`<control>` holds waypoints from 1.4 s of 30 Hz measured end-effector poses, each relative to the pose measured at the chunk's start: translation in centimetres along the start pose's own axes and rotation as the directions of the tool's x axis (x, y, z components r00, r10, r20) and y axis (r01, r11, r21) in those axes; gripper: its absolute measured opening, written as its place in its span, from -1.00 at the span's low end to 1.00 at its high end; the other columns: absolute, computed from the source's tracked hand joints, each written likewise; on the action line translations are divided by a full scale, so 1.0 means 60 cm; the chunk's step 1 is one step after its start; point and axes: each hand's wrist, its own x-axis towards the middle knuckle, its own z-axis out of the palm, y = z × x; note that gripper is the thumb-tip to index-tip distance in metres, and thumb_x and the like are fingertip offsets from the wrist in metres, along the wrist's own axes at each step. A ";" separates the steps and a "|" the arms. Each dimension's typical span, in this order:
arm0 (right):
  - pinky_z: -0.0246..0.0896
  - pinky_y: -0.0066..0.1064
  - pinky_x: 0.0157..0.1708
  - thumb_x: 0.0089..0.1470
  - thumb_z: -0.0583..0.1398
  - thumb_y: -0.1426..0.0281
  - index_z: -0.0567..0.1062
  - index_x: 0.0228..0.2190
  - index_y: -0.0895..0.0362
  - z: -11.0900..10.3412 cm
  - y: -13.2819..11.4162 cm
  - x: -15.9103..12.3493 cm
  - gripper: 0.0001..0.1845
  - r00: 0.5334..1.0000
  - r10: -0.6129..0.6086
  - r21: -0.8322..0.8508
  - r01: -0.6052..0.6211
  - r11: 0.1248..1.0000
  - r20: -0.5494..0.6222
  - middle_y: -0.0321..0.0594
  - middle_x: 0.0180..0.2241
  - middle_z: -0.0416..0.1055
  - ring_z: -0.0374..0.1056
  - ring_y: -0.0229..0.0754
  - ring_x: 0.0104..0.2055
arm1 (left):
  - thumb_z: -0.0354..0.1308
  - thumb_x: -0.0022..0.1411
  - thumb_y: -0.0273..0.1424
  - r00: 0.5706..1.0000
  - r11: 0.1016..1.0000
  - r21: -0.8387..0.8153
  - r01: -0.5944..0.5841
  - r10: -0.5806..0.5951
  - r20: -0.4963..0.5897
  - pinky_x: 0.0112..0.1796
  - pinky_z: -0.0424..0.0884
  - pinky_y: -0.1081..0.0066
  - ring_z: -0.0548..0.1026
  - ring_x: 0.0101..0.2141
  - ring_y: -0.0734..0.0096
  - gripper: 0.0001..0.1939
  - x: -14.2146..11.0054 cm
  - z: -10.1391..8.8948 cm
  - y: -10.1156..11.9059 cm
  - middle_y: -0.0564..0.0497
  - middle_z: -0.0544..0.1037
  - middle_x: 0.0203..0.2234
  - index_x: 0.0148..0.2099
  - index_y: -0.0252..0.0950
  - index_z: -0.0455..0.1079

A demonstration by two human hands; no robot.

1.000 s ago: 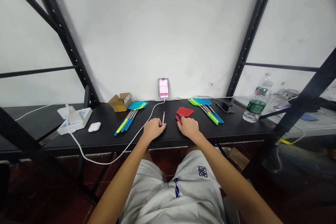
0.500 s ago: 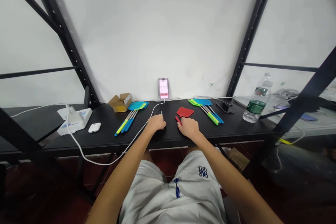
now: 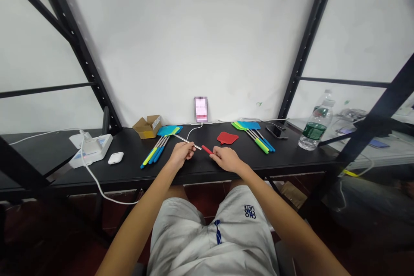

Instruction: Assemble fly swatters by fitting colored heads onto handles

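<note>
My left hand (image 3: pixel 181 152) is closed on a thin silver rod (image 3: pixel 186 140), held above the black table (image 3: pixel 129 168) and slanting up to the left. My right hand (image 3: pixel 226 158) is closed on a short red handle (image 3: pixel 207 149), whose end points at the rod's near tip; the two nearly meet between my hands. A red flat swatter head (image 3: pixel 227 138) lies alone on the table just beyond my right hand.
Blue and green swatters lie in a left pile (image 3: pixel 161 140) and a right pile (image 3: pixel 255 134). A small cardboard box (image 3: pixel 148 126), a propped phone (image 3: pixel 201 109), a white charger block (image 3: pixel 90 145), an earbud case (image 3: pixel 115 158), a dark phone (image 3: pixel 277 132) and a water bottle (image 3: pixel 317 127) also stand here.
Both hands lifted off the table. The left hand picked up the silver rod and turned it sideways; the right hand raised the red handle toward the rod's tip, away from the red head.
</note>
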 end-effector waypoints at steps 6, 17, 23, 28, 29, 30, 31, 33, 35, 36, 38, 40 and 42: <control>-0.14 -0.44 -0.44 0.27 0.06 0.17 0.40 -0.35 0.07 -0.006 0.001 -0.001 -0.73 0.998 -0.063 0.083 0.064 0.995 -0.011 -0.31 -0.46 0.43 0.26 -0.26 -0.43 | 0.29 0.00 -0.35 0.999 0.987 -0.163 0.010 -0.018 -0.047 -0.68 0.05 0.55 0.33 -0.66 0.59 -0.75 -0.009 -0.009 0.002 0.01 0.47 -0.56 -0.42 -0.37 0.28; -0.10 -0.45 -0.42 0.25 0.08 0.17 0.40 -0.36 0.08 0.004 0.002 0.002 -0.73 0.997 -0.061 0.135 0.067 0.989 -0.053 -0.29 -0.45 0.43 0.28 -0.25 -0.40 | 0.28 0.03 -0.28 1.000 0.998 -0.063 -0.008 0.009 0.010 -0.68 0.09 0.55 0.34 -0.65 0.57 -0.73 -0.016 -0.003 0.002 0.02 0.43 -0.59 -0.44 -0.36 0.29; -0.04 -0.46 -0.40 0.26 0.08 0.18 0.40 -0.36 0.09 0.003 -0.014 0.002 -0.73 0.994 -0.053 0.182 0.069 0.981 -0.090 -0.27 -0.42 0.45 0.29 -0.26 -0.41 | 0.33 0.01 -0.21 0.993 0.999 -0.014 -0.044 0.045 0.107 -0.68 0.10 0.55 0.33 -0.63 0.58 -0.67 -0.026 0.008 0.002 0.05 0.40 -0.59 -0.40 -0.36 0.33; 0.04 -0.47 -0.38 0.27 0.04 0.19 0.43 -0.32 0.08 0.003 -0.036 -0.001 -0.73 0.996 -0.016 0.270 0.038 0.962 -0.086 -0.28 -0.40 0.46 0.34 -0.23 -0.38 | 0.29 0.07 -0.12 0.984 0.993 -0.039 -0.108 0.113 0.139 -0.60 0.21 0.56 0.39 -0.55 0.54 -0.62 -0.030 0.011 0.006 0.06 0.41 -0.58 -0.33 -0.35 0.36; 0.06 -0.47 -0.37 0.27 0.03 0.19 0.44 -0.33 0.09 0.003 -0.036 -0.001 -0.70 0.997 -0.023 0.291 0.044 0.956 -0.076 -0.27 -0.40 0.47 0.34 -0.23 -0.37 | 0.28 0.08 -0.10 0.984 0.992 -0.037 -0.123 0.127 0.126 -0.56 0.25 0.55 0.43 -0.52 0.52 -0.62 -0.030 0.010 0.006 0.04 0.44 -0.55 -0.32 -0.35 0.36; 0.07 -0.47 -0.36 0.29 0.00 0.19 0.44 -0.34 0.09 0.004 -0.035 -0.001 -0.67 0.997 -0.027 0.312 0.047 0.949 -0.069 -0.27 -0.40 0.47 0.35 -0.23 -0.37 | 0.27 0.07 -0.09 0.985 0.991 -0.038 -0.132 0.135 0.108 -0.53 0.29 0.54 0.46 -0.48 0.49 -0.61 -0.030 0.010 0.007 0.02 0.47 -0.50 -0.32 -0.35 0.36; 0.09 -0.46 -0.35 0.30 -0.04 0.19 0.45 -0.36 0.09 0.006 -0.030 0.001 -0.63 0.997 -0.015 0.327 0.037 0.944 -0.070 -0.26 -0.40 0.47 0.36 -0.23 -0.36 | 0.27 0.07 -0.09 0.987 0.990 -0.043 -0.131 0.134 0.091 -0.51 0.32 0.52 0.48 -0.46 0.47 -0.61 -0.030 0.009 0.007 -0.01 0.50 -0.46 -0.31 -0.34 0.36; 0.12 -0.44 -0.32 0.32 -0.10 0.19 0.45 -0.39 0.10 0.007 -0.014 0.010 -0.56 0.989 0.098 0.323 -0.059 0.945 -0.108 -0.21 -0.40 0.47 0.37 -0.21 -0.34 | 0.25 0.08 -0.08 0.989 0.993 -0.047 -0.108 0.112 0.094 -0.52 0.32 0.51 0.50 -0.47 0.45 -0.61 -0.030 0.007 0.008 -0.02 0.51 -0.42 -0.32 -0.33 0.33; 0.15 -0.39 -0.26 0.29 -0.07 0.17 0.45 -0.35 0.12 0.006 0.010 0.025 -0.59 0.930 0.306 0.254 -0.251 0.934 -0.204 -0.13 -0.34 0.47 0.37 -0.14 -0.27 | 0.21 0.12 -0.09 0.986 0.996 -0.035 -0.085 0.089 0.141 -0.60 0.22 0.54 0.45 -0.58 0.50 -0.63 -0.032 0.006 0.009 0.01 0.49 -0.47 -0.34 -0.33 0.29; 0.15 -0.36 -0.21 0.26 -0.04 0.16 0.45 -0.33 0.13 0.005 0.023 0.035 -0.61 0.884 0.390 0.204 -0.345 0.916 -0.256 -0.08 -0.29 0.46 0.36 -0.09 -0.20 | 0.19 0.14 -0.11 0.983 0.996 -0.027 -0.083 0.086 0.163 -0.64 0.16 0.55 0.40 -0.64 0.55 -0.64 -0.033 0.005 0.009 0.03 0.46 -0.51 -0.35 -0.33 0.29; 0.13 -0.27 -0.10 0.19 0.05 0.11 0.44 -0.21 0.20 0.000 0.053 0.057 -0.59 0.822 0.463 0.100 -0.458 0.883 -0.331 0.07 -0.15 0.40 0.31 0.02 -0.05 | 0.17 0.16 -0.13 0.978 0.996 -0.013 -0.083 0.084 0.190 -0.67 0.04 0.56 0.25 -0.73 0.65 -0.66 -0.034 0.004 0.009 0.09 0.39 -0.59 -0.36 -0.34 0.30; 0.10 -0.19 -0.02 0.12 0.10 0.01 0.40 -0.07 0.26 -0.004 0.081 0.079 -0.41 0.818 0.490 0.033 -0.504 0.863 -0.303 0.18 -0.04 0.33 0.25 0.12 0.05 | 0.17 0.17 -0.14 0.976 0.998 0.003 -0.069 0.067 0.208 -0.68 -0.03 0.57 0.13 -0.76 0.71 -0.67 -0.036 0.003 0.010 0.15 0.30 -0.65 -0.35 -0.35 0.33; 0.08 -0.14 0.02 0.03 0.10 -0.14 0.34 0.02 0.30 -0.004 0.106 0.096 -0.19 0.848 0.495 0.010 -0.502 0.865 -0.190 0.24 0.04 0.27 0.20 0.18 0.11 | 0.16 0.18 -0.15 0.969 0.998 0.044 -0.049 0.037 0.243 -0.68 -0.07 0.57 0.07 -0.77 0.73 -0.67 -0.037 0.002 0.010 0.17 0.25 -0.67 -0.32 -0.36 0.36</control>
